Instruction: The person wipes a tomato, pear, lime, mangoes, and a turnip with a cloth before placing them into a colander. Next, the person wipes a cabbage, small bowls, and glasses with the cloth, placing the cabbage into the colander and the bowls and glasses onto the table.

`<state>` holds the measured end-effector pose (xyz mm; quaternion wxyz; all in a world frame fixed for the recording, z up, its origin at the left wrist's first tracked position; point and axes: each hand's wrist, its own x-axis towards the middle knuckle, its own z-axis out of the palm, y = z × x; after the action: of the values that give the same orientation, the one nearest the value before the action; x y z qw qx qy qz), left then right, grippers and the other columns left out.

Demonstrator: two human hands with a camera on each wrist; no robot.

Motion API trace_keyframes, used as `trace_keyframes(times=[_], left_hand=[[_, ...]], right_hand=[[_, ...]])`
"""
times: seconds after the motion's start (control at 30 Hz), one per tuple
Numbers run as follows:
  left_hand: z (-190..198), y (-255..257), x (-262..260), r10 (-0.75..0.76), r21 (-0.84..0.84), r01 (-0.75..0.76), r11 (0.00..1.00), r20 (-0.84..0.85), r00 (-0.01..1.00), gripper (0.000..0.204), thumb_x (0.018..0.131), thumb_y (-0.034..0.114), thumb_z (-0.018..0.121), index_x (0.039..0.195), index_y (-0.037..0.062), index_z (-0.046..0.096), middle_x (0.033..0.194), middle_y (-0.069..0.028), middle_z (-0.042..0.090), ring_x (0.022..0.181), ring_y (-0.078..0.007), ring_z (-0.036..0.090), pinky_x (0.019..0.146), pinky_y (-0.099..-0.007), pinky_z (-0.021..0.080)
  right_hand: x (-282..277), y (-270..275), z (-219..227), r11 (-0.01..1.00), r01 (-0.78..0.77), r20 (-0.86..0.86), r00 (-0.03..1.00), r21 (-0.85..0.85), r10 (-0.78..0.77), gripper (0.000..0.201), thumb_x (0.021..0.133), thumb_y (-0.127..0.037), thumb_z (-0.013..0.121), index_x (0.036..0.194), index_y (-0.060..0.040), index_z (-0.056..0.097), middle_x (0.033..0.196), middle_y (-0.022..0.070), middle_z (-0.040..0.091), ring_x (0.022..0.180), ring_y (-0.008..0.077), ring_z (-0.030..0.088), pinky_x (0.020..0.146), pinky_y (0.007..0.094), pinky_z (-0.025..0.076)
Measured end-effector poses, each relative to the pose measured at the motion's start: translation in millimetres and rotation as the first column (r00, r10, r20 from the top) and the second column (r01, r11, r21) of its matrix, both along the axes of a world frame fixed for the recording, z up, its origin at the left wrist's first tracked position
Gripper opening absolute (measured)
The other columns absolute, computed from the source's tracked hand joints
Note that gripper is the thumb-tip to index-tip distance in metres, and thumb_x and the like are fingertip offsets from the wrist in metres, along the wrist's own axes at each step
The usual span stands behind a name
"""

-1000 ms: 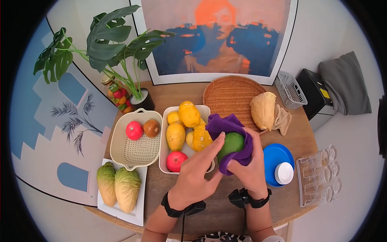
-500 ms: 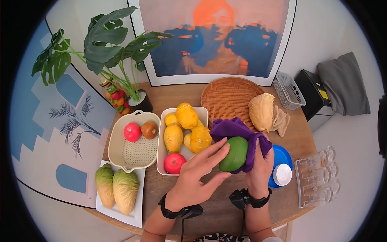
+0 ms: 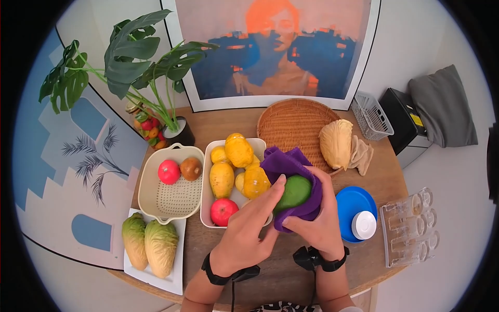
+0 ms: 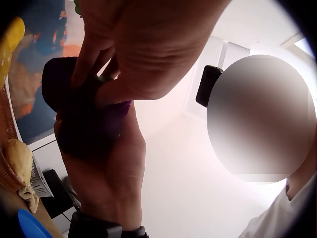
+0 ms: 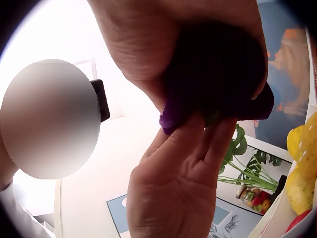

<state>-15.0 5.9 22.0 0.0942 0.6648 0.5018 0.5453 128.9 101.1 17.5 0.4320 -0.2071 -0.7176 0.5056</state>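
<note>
A smooth green mango (image 3: 294, 192) is held up over the front of the table, partly wrapped in a purple cloth (image 3: 276, 160). My right hand (image 3: 321, 229) grips the cloth round the mango's right side, thumb in front and fingers behind. From the left, my left hand (image 3: 248, 234) holds the mango between its fingers and thumb. Seen from below in the right wrist view, the dark cloth (image 5: 215, 69) fills the right palm, and the left fingertips reach up to it.
Left of the hands, a white bin (image 3: 206, 208) holds yellow fruits and a red one; a cream basket (image 3: 179, 203) holds a red and a brown fruit. Cabbages (image 3: 160, 249) lie on a white plate. A wicker tray (image 3: 291, 125), blue plate (image 3: 348, 200) and rack of glasses (image 3: 410, 229) stand around.
The right hand with the cloth opened away from the mango, showing more of it, then closed round it again. Mango and hands have shifted slightly left.
</note>
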Motion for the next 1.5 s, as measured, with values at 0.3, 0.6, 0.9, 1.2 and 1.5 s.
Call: trace_keyframes(times=[0.3,0.6,0.9,1.2,1.5], left_hand=[[-0.6,1.8,-1.5,-0.06,-0.004,0.06,0.998,0.056,0.997,0.065,0.077,-0.008,0.069,0.138,-0.0024,0.047,0.138,-0.0213,0.053,0.124,-0.0366,0.055,0.102,-0.0392,0.045],[5.5,-6.2,-1.4,-0.139,-0.147,0.202,0.968,0.354,0.925,0.062,0.081,-0.005,0.069,0.139,-0.0008,0.047,0.14,-0.0192,0.051,0.131,-0.0285,0.05,0.104,-0.0371,0.045],[-4.5,2.4,-6.6,-0.047,-0.117,0.067,0.991,0.163,0.985,0.062,0.081,-0.007,0.065,0.141,-0.0001,0.046,0.141,-0.0204,0.049,0.13,-0.0302,0.051,0.104,-0.0369,0.044],[0.6,1.0,-1.1,-0.021,-0.042,0.021,0.999,0.02,1.0,0.063,0.077,-0.007,0.069,0.137,0.0002,0.051,0.141,-0.0201,0.05,0.127,-0.0328,0.053,0.104,-0.0373,0.043],[1.3,-0.8,1.2,-0.075,-0.129,0.089,0.988,0.108,0.991,0.061,0.078,-0.003,0.072,0.135,0.005,0.055,0.14,-0.0207,0.049,0.124,-0.0327,0.055,0.102,-0.0375,0.044]], right_hand=[[1.0,-2.1,-6.0,0.971,0.001,-0.251,0.966,-0.24,-0.063,0.043,0.085,-0.013,0.07,0.122,-0.0012,0.054,0.114,0.0069,0.058,0.106,0.0138,0.055,0.094,0.0284,0.044],[-0.1,3.7,-10.0,0.922,0.067,-0.336,0.919,-0.38,-0.205,0.013,0.098,-0.015,0.055,0.103,-0.0029,0.058,0.094,0.0003,0.061,0.085,0.0057,0.054,0.074,0.0236,0.045],[-8.1,-3.9,-0.9,0.988,-0.013,-0.067,0.998,-0.151,0.003,0.087,0.065,-0.01,0.083,0.139,-0.0027,0.037,0.128,0.0104,0.05,0.117,0.0184,0.051,0.1,0.0331,0.043],[-5.3,-4.5,-5.0,0.967,0.008,-0.227,0.971,-0.256,-0.069,0.059,0.081,-0.011,0.074,0.131,0.0001,0.046,0.12,0.0089,0.056,0.108,0.0148,0.055,0.095,0.0301,0.046],[0.5,2.6,-5.3,0.929,0.093,-0.307,0.928,-0.357,-0.211,0.017,0.097,-0.012,0.058,0.108,-0.0001,0.06,0.097,0.0016,0.062,0.088,0.0067,0.057,0.079,0.0232,0.046]])
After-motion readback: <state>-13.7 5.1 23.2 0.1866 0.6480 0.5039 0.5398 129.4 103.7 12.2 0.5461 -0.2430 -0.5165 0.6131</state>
